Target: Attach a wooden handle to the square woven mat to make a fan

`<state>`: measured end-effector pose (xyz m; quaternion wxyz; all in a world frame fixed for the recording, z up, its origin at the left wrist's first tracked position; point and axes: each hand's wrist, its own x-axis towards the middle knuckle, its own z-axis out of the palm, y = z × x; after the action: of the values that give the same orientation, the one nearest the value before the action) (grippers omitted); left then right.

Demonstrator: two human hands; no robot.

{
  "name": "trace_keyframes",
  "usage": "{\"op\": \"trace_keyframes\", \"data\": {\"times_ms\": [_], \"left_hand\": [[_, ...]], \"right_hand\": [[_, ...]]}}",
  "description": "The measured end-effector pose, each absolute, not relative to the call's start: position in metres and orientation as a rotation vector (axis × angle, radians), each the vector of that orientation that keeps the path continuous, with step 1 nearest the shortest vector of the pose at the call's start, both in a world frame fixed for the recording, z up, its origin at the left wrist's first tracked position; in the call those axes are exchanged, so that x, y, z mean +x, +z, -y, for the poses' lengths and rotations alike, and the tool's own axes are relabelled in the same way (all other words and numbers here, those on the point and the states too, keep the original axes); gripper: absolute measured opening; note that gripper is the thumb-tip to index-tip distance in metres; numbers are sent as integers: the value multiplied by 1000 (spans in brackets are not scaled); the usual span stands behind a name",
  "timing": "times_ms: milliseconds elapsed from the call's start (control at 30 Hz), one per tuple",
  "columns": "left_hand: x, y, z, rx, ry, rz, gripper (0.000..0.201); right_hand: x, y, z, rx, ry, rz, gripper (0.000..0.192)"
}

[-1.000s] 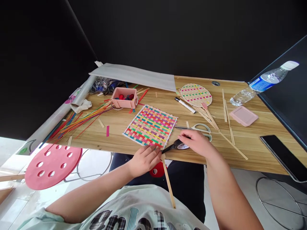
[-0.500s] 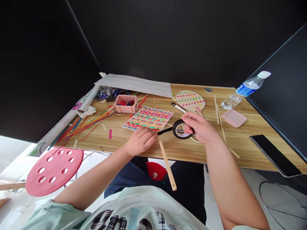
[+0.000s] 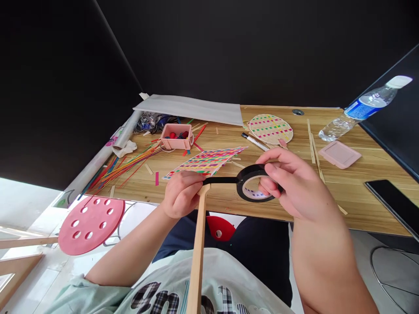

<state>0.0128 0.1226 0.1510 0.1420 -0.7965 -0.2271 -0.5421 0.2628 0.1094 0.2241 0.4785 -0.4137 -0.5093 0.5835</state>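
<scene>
My left hand (image 3: 183, 193) is closed at the near corner of a square fan of woven coloured strips (image 3: 206, 162), where its pale wooden handle (image 3: 198, 244) begins. The handle points down toward my shirt, and the woven sheet tilts above the table. A stretch of black tape (image 3: 222, 180) runs taut from my left fingers to the roll of black tape (image 3: 241, 185). My right hand (image 3: 291, 179) grips the roll's right side, with fingertips inside the ring. What lies under my left fingers is hidden.
A pink bin (image 3: 176, 141) with small balls stands behind, left of a round woven fan (image 3: 271, 129) and a marker (image 3: 253, 141). Coloured strips (image 3: 131, 163) lie left. On the right are a water bottle (image 3: 363, 107), a pink lid (image 3: 340, 154) and a phone (image 3: 394, 203).
The fan has been raised and tilted, and its handle now points toward me. My right hand and the tape roll have come nearer and right, with a longer stretch of tape showing.
</scene>
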Motion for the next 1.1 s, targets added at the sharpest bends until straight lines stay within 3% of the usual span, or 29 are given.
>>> {"op": "trace_keyframes", "data": {"times_ms": [233,533,767,1100], "left_hand": [[1,157,-120,-2216,-1649,658,32],[-6,158,-125,-2229,-1627,657,30],[4,166,-125,-2328,-1600,587,40],[5,167,-138,-2514,-1377,512,21]], "right_hand": [[252,221,-89,-950,1372,1308,9],[239,191,-87,-875,1390,1501,22],[229,176,-89,-875,1435,1564,25],[225,169,-99,-860,1344,1706,19]]}}
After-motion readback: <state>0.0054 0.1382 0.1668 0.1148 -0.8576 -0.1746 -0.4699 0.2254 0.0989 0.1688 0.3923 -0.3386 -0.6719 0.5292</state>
